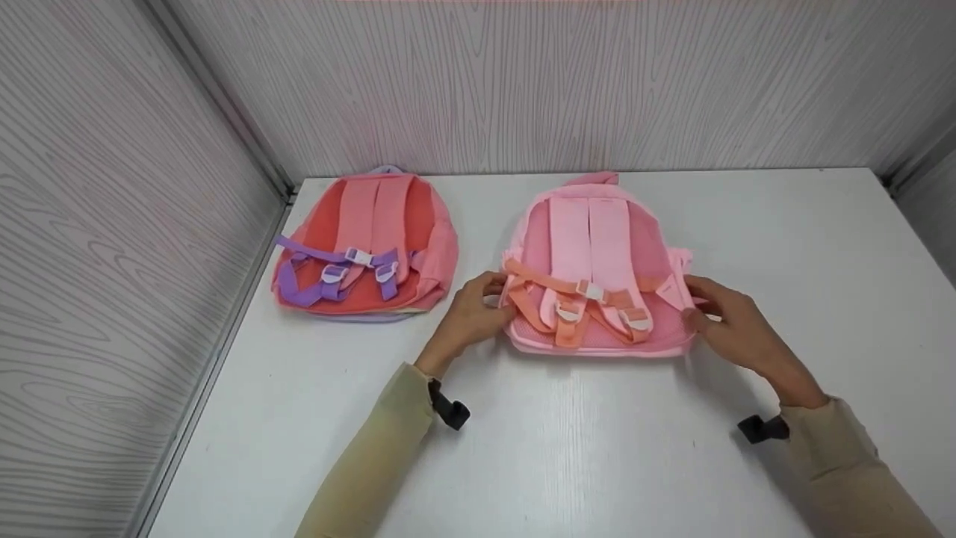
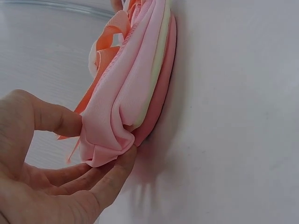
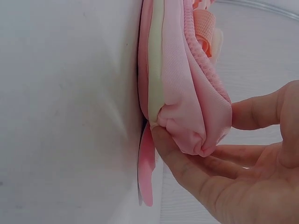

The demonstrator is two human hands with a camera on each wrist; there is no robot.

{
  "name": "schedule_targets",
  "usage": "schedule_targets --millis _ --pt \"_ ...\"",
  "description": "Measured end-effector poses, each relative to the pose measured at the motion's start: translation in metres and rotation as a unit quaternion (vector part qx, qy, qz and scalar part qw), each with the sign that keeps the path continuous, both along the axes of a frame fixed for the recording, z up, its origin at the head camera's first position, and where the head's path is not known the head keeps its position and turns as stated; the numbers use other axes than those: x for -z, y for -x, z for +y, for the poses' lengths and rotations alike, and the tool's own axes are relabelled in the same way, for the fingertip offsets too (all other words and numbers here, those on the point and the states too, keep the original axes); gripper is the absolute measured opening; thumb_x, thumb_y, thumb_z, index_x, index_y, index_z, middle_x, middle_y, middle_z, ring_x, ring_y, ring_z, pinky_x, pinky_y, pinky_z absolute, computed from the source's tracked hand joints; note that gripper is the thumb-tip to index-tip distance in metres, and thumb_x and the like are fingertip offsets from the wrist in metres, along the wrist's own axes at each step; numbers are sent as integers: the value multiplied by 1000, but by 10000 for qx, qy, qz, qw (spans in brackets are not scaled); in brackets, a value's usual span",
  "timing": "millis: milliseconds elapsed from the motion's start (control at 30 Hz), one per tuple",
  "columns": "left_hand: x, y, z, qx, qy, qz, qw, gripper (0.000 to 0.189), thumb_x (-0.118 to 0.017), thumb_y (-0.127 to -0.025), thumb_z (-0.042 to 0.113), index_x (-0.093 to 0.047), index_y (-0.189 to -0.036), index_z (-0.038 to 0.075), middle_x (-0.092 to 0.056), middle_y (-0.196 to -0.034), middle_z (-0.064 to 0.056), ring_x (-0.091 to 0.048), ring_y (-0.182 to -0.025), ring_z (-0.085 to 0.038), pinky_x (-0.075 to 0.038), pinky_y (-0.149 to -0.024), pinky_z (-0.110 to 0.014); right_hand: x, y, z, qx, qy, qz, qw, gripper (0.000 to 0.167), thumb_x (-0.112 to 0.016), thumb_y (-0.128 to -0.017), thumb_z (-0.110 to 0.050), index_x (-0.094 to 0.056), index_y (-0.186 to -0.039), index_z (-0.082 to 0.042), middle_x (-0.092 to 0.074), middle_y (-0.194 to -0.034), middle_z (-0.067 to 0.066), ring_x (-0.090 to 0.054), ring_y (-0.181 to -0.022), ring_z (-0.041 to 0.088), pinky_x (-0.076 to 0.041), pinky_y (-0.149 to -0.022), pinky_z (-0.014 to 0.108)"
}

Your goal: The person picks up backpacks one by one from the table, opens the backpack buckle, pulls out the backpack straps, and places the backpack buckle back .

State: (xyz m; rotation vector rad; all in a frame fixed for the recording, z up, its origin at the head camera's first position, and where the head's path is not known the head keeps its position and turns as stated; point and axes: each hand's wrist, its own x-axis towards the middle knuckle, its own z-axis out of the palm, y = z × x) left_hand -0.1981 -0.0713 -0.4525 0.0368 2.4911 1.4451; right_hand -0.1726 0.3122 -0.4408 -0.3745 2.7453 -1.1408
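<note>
A small pink backpack (image 1: 534, 246) lies on the white table with its shoulder straps up; orange webbing and white buckles cross its back panel. My left hand (image 1: 478, 314) grips its left side, thumb on top and fingers beneath, as the left wrist view shows with the pink fabric (image 2: 135, 88) pinched between them. On the opposite side my right hand (image 1: 736, 329) holds the edge the same way. In the right wrist view a pale yellow-green band (image 3: 156, 56) runs along the bag's side, and a darker pink flap (image 3: 147, 168) hangs past the fingers.
To the left lies a second backpack (image 1: 441, 254), coral and red with purple straps, also back side up. The white table (image 1: 567, 448) meets wood-grain panels (image 1: 523, 90) at the back and left. Dark wrist mounts (image 1: 449, 407) sit at both cuffs.
</note>
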Motion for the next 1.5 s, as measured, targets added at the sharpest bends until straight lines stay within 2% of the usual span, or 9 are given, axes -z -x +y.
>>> schedule_targets --millis 100,167,400,600,767,1100,1233,1333,1500 --pt "-1 -1 -5 -63 69 -125 9999 61 -74 -95 28 -55 -151 13 -60 -151 -12 -59 -134 -29 -52 -112 -47 0 0 -5 -25 -2 -15 10000 59 -56 -111 -18 -37 -163 0 -51 -156 29 -56 -134 50 -55 -104 57" --pt "-2 -1 -8 -110 105 -227 9996 62 -74 -95 28 -54 -152 14 -59 -153 -11 -57 -137 -29 -50 -114 -48 0 0 -8 -48 19 -13 10000 59 -57 -110 -18 -38 -163 0 -51 -156 28 -56 -134 49 -54 -103 59" --pt "-4 -4 -21 -151 82 -428 9989 62 -75 -96 28 -54 -153 16 -56 -156 -11 -53 -143 -31 -46 -118 -54 3 -1 -12 -196 183 33 9996 60 -61 -109 -20 -41 -162 -2 -53 -156 26 -58 -134 48 -59 -99 35" --pt "-3 -10 -34 -147 120 -289 9994 62 -75 -95 28 -54 -152 15 -57 -154 -12 -55 -140 -32 -48 -116 -54 3 -1 -12 -356 451 -86 9983 63 -64 -109 -24 -40 -162 -1 -51 -158 27 -58 -135 50 -48 -92 9" --pt "-1 -13 -39 -203 67 -142 9997 65 -74 -93 23 -53 -153 9 -57 -153 -13 -55 -141 -31 -48 -116 -49 3 -1 -12 -482 690 -152 9963 63 -66 -107 -17 -39 -161 3 -50 -158 30 -58 -135 53 -46 -93 7" --pt "-3 -15 -43 -392 238 -169 9988 67 -76 -96 23 -48 -156 14 -52 -158 -10 -58 -139 -32 -56 -107 -46 0 2 -11 -338 619 35 9975 55 -66 -107 -14 -48 -157 0 -55 -154 27 -61 -134 49 -49 -93 8" --pt "-8 -16 -43 -386 283 84 9988 65 -76 -98 23 -48 -156 16 -51 -159 -8 -55 -142 -31 -52 -112 -48 0 3 -12 -193 546 413 9975 50 -66 -107 -14 -52 -152 2 -59 -149 26 -61 -134 47 -57 -103 34" --pt "-13 -17 -43 -402 380 272 9981 64 -75 -99 23 -49 -156 16 -51 -160 -7 -54 -143 -30 -50 -115 -47 2 4 -13 -118 465 753 9960 48 -66 -106 -12 -55 -149 5 -61 -146 26 -61 -133 46 -49 -106 59" --pt "-20 -18 -43 -325 358 556 9973 61 -75 -99 24 -51 -155 15 -54 -158 -6 -54 -143 -29 -47 -118 -47 4 5 -12 -70 420 994 9941 47 -68 -104 -10 -56 -147 6 -61 -145 27 -59 -133 47 -49 -106 65"
